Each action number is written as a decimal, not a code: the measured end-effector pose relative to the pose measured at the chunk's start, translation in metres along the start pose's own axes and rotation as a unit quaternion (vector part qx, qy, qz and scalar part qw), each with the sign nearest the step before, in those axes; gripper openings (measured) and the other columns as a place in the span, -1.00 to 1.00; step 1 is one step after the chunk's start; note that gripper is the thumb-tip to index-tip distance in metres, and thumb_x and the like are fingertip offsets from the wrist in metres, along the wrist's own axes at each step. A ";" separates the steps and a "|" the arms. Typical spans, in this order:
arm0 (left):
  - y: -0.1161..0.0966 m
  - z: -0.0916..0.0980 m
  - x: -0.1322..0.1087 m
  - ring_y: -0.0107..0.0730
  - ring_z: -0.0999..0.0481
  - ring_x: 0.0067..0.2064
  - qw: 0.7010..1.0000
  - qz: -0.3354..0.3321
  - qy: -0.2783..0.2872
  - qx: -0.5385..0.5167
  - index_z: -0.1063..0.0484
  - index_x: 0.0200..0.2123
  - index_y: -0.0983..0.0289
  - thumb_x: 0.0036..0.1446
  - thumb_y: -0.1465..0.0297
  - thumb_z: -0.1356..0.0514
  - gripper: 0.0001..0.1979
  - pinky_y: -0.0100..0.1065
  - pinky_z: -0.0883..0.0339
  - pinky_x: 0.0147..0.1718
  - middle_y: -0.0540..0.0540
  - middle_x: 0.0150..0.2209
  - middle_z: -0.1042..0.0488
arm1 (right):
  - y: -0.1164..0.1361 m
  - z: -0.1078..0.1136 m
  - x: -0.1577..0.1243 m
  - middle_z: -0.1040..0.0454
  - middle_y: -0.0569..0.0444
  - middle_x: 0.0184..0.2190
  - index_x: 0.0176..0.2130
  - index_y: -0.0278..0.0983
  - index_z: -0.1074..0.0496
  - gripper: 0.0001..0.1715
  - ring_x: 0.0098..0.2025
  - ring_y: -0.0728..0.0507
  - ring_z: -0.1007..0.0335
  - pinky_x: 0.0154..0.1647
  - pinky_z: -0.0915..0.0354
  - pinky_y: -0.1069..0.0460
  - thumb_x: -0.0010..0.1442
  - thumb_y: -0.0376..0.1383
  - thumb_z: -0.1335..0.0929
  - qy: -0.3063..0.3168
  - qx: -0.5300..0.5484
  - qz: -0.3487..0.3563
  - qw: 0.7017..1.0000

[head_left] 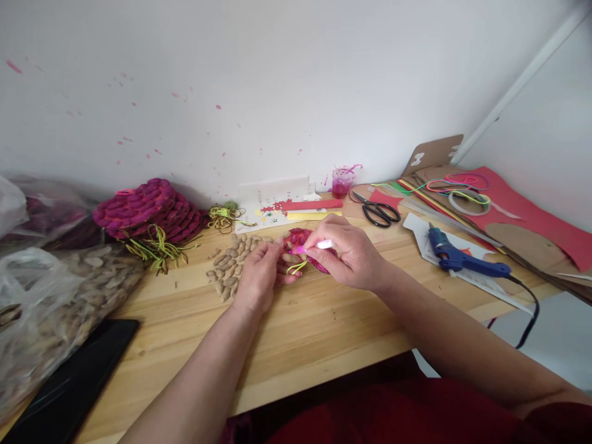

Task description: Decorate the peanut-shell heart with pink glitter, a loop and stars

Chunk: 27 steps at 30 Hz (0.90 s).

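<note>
In my right hand is a small paintbrush with a white handle, pinched between thumb and fingers. Its pink tip touches a round peanut ornament, partly magenta and partly bare shell. My left hand grips that ornament by its left edge, and a loop of yellow-green cord hangs from it. Both hands cover much of the piece. Loose unpainted peanuts lie just left of my left hand. Farther back stands a clear cup of magenta paint.
Finished-looking magenta peanut discs are stacked at left, beside bags of peanuts and a black flat device. Black scissors, a blue glue gun with its cord, and red sheets lie right. Paper stars sit behind.
</note>
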State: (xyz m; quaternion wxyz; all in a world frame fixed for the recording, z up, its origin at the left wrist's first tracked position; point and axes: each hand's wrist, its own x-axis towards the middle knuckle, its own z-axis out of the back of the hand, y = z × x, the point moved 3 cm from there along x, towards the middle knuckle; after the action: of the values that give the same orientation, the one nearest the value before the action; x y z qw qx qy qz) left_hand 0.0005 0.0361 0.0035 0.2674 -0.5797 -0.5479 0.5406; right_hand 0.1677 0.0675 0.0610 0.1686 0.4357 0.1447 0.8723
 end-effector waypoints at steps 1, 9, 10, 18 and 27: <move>0.000 0.000 0.000 -0.41 -0.52 -0.63 1.000 0.000 -0.001 -0.002 -0.43 -0.27 0.32 0.12 0.17 -0.33 -0.68 -0.50 -0.35 -0.69 0.10 -0.50 -0.58 | 0.000 0.000 0.000 -0.57 0.08 -0.37 -0.24 -0.20 -0.47 -0.92 -0.28 -0.13 -0.42 -0.13 -0.33 -0.09 0.36 -0.31 -0.37 -0.005 0.002 0.000 1.000; -0.001 -0.001 0.000 -0.39 -0.54 -0.62 1.000 -0.003 -0.020 -0.010 -0.39 -0.29 0.31 0.25 0.30 -0.22 -0.82 -0.50 -0.36 -0.70 0.11 -0.50 -0.60 | -0.001 0.002 0.000 -0.57 0.08 -0.37 -0.25 -0.22 -0.48 -0.92 -0.30 -0.11 -0.42 -0.15 -0.33 -0.06 0.35 -0.33 -0.38 -0.005 -0.001 -0.015 1.000; -0.002 -0.001 0.000 -0.38 -0.55 -0.62 1.000 -0.001 -0.024 -0.011 -0.38 -0.29 0.31 0.26 0.31 -0.22 -0.83 -0.50 -0.37 -0.70 0.11 -0.50 -0.60 | -0.002 0.003 0.000 -0.57 0.08 -0.37 -0.25 -0.22 -0.48 -0.92 -0.30 -0.12 -0.42 -0.15 -0.33 -0.06 0.35 -0.33 -0.38 -0.006 -0.005 -0.014 1.000; -0.004 -0.001 -0.001 -0.38 -0.54 -0.63 0.999 0.012 -0.026 -0.022 -0.43 -0.24 0.35 0.31 0.34 -0.16 -0.83 -0.51 -0.36 -0.71 0.13 -0.51 -0.61 | -0.002 0.006 0.001 -0.58 0.04 -0.36 -0.22 -0.24 -0.50 -0.95 -0.29 -0.13 -0.43 -0.18 -0.32 -0.06 0.34 -0.34 -0.39 -0.020 0.006 -0.003 1.000; -0.002 0.000 0.001 -0.38 -0.53 -0.64 0.998 0.036 -0.012 -0.051 -0.49 -0.19 0.41 0.29 0.37 -0.15 -0.79 -0.50 -0.35 -0.72 0.15 -0.52 -0.60 | -0.005 0.008 0.001 -0.58 0.06 -0.35 -0.23 -0.24 -0.50 -0.95 -0.30 -0.10 -0.45 -0.17 -0.32 -0.04 0.34 -0.35 -0.40 -0.038 0.020 -0.015 0.999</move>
State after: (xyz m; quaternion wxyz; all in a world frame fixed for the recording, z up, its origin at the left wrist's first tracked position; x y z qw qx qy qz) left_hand -0.0001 0.0376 0.0053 0.2114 -0.6055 -0.5571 0.5276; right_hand 0.1749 0.0735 0.0643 0.1786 0.4693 0.1623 0.8494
